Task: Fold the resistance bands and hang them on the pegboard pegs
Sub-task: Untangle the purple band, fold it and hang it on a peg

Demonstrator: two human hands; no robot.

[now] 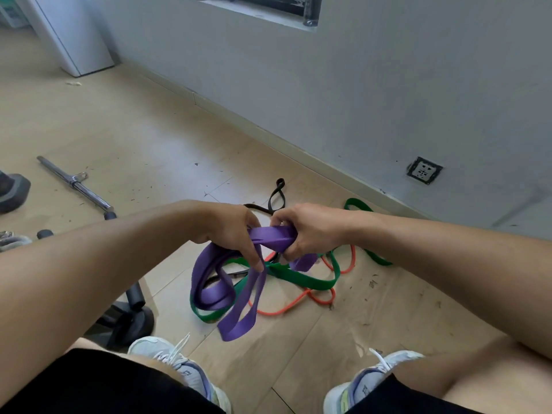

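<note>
Both hands, the left hand and the right hand, grip the purple band above the floor, so folding looks started, and next its hanging loops need gathering up.

Soft, even daylight, wide-angle view
Faint shadows on the floor; edges bow outward; the purple band is slightly motion-blurred.

Bands on floor before wall
</note>
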